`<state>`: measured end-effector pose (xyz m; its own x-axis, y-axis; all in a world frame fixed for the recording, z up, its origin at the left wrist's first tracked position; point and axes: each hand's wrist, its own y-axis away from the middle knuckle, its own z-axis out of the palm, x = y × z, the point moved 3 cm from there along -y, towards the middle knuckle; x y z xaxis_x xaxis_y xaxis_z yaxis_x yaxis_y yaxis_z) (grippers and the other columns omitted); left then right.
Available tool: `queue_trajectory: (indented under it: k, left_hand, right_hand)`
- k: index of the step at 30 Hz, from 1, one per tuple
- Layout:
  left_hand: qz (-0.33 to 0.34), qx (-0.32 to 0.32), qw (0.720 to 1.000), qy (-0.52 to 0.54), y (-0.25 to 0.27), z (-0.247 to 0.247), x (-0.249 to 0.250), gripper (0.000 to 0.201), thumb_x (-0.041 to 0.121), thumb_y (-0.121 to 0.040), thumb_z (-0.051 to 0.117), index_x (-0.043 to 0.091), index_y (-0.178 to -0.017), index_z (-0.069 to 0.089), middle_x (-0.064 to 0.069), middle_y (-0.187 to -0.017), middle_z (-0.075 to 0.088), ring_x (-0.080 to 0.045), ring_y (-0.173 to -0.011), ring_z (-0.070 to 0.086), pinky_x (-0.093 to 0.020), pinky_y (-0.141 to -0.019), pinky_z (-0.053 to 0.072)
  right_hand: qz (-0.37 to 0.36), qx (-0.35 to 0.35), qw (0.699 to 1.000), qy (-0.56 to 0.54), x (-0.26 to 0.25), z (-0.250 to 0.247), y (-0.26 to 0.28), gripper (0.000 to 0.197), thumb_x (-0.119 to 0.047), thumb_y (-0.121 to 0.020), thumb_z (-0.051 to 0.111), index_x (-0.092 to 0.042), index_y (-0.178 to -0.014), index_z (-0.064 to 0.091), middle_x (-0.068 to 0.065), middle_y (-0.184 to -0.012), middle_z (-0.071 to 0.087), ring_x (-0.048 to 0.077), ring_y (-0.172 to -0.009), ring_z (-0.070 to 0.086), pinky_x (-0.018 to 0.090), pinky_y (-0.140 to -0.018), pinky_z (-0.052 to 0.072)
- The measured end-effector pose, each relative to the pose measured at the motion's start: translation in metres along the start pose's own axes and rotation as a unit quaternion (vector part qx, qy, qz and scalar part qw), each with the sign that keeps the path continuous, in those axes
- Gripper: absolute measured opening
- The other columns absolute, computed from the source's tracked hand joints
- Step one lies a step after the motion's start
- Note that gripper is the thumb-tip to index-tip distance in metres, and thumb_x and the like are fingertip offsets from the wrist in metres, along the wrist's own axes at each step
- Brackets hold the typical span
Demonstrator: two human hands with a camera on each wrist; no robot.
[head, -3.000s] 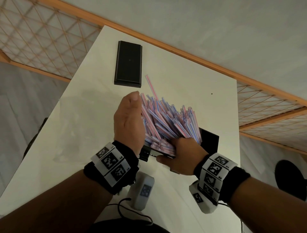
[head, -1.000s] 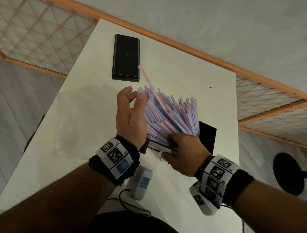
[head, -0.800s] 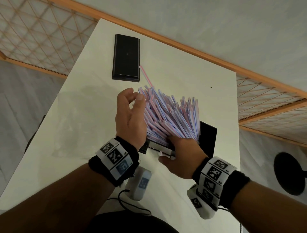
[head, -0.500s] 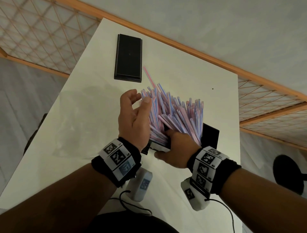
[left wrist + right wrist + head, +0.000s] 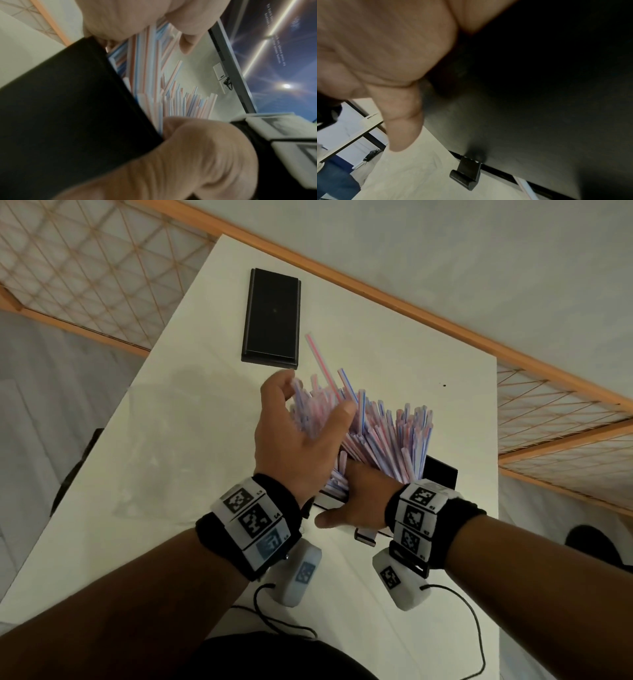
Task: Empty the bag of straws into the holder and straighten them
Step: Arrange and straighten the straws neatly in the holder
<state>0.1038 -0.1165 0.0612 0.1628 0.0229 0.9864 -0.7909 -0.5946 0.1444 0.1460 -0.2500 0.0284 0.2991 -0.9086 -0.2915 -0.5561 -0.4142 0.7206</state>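
A thick bunch of pink and blue striped straws (image 5: 387,436) stands fanned out in the black holder (image 5: 441,475) near the table's front right. My left hand (image 5: 310,402) reaches into the bunch's left side, thumb and fingers curled round part of the straws (image 5: 171,105). One pink straw (image 5: 317,356) sticks out far above the rest. My right hand (image 5: 356,498) grips the holder's near wall (image 5: 539,94): fingers hooked over its rim among the straws, thumb (image 5: 402,128) lying along the outside. The holder's inside is hidden.
A flat black lid (image 5: 272,316) lies at the back of the white table (image 5: 394,344). A clear plastic bag (image 5: 161,453) lies flat to the left. A small black latch (image 5: 465,174) juts from the holder's base. Table edges run close on the right and left.
My left thumb has moved into the bunch and closed on its left part. The straws stand more upright than before. My right hand has slid left along the holder's front.
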Motion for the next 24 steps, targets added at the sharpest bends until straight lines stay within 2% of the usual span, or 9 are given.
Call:
queue_trajectory:
  k: [3,7,9,11,14,16,19,22,24]
  left_hand:
    - [0.012,0.019,1.0,-0.009,-0.006,0.002,0.006,0.068,0.041,-0.087,0.076,0.019,-0.142,0.042,0.004,-0.131,0.056,-0.007,-0.115,0.054,-0.034,-0.099,0.052]
    - [0.033,0.042,0.998,0.019,-0.01,0.001,0.005,0.05,0.026,-0.095,0.069,0.016,-0.139,0.048,-0.004,-0.129,0.062,-0.015,-0.11,0.064,-0.019,-0.088,0.055]
    - [0.047,0.049,0.997,0.035,-0.011,-0.001,0.006,0.044,0.024,-0.098,0.064,0.014,-0.139,0.051,-0.008,-0.131,0.063,-0.018,-0.114,0.065,-0.024,-0.093,0.056]
    - [0.06,0.047,0.996,0.051,-0.011,-0.003,0.006,0.044,0.025,-0.099,0.058,0.011,-0.14,0.051,-0.013,-0.132,0.062,-0.022,-0.118,0.063,-0.03,-0.098,0.055]
    - [0.06,0.048,0.997,0.03,-0.01,-0.004,0.002,0.039,0.016,-0.099,0.06,0.008,-0.137,0.055,-0.01,-0.131,0.063,-0.015,-0.117,0.061,-0.028,-0.098,0.053]
    - [0.074,0.054,0.996,-0.015,-0.009,-0.003,-0.003,0.035,0.007,-0.092,0.066,0.007,-0.126,0.059,-0.003,-0.121,0.063,-0.015,-0.11,0.061,-0.037,-0.099,0.051]
    - [0.069,0.042,0.996,-0.042,-0.004,0.001,-0.008,0.037,0.003,-0.087,0.067,0.012,-0.122,0.059,0.003,-0.117,0.061,-0.019,-0.108,0.061,-0.044,-0.098,0.051]
    - [0.066,0.036,0.997,-0.025,-0.002,0.001,-0.008,0.035,0.012,-0.092,0.068,0.013,-0.127,0.058,0.001,-0.121,0.061,-0.021,-0.109,0.063,-0.044,-0.095,0.055]
    - [0.058,0.045,0.997,0.001,-0.004,0.0,-0.011,0.035,0.018,-0.097,0.064,0.014,-0.13,0.057,0.0,-0.124,0.061,-0.019,-0.115,0.061,-0.034,-0.098,0.054]
  right_hand:
    - [0.027,-0.01,0.999,-0.033,0.0,-0.005,-0.002,0.063,-0.066,-0.065,0.08,-0.017,-0.097,0.058,0.001,-0.088,0.061,0.016,-0.079,0.059,0.03,-0.066,0.052]
    - [0.006,0.033,0.998,-0.058,-0.003,-0.011,0.002,0.056,-0.068,-0.063,0.08,-0.027,-0.069,0.042,-0.01,-0.061,0.045,0.007,-0.053,0.044,0.019,-0.045,0.033]
    - [-0.031,0.079,0.994,-0.063,-0.003,-0.014,0.004,0.053,-0.072,-0.059,0.079,-0.029,-0.076,0.053,-0.01,-0.065,0.056,0.007,-0.06,0.055,0.024,-0.054,0.043]
    - [-0.049,0.108,0.99,-0.075,0.001,-0.016,0.008,0.068,-0.081,-0.053,0.072,-0.031,-0.097,0.059,-0.013,-0.084,0.066,0.007,-0.078,0.063,0.028,-0.071,0.052]
    - [-0.013,0.126,0.991,-0.037,0.006,-0.014,0.017,0.083,-0.084,-0.057,0.067,-0.027,-0.116,0.05,-0.011,-0.098,0.059,0.015,-0.089,0.057,0.026,-0.076,0.044]
    - [-0.009,0.12,0.993,-0.016,0.005,-0.009,0.022,0.087,-0.081,-0.063,0.067,-0.02,-0.121,0.047,-0.005,-0.099,0.056,0.019,-0.089,0.054,0.026,-0.075,0.039]
    - [-0.054,0.146,0.988,-0.002,0.003,-0.001,0.031,0.062,-0.068,-0.074,0.071,-0.02,-0.104,0.045,-0.005,-0.089,0.052,0.018,-0.078,0.051,0.032,-0.068,0.04]
    - [-0.087,0.193,0.977,0.013,0.002,0.0,0.047,0.057,-0.045,-0.084,0.072,-0.016,-0.127,0.048,0.004,-0.115,0.059,0.026,-0.103,0.057,0.037,-0.086,0.05]
    - [-0.096,0.242,0.965,0.02,0.003,0.0,0.06,0.055,-0.036,-0.085,0.072,-0.014,-0.13,0.049,0.007,-0.122,0.058,0.029,-0.109,0.057,0.034,-0.086,0.049]
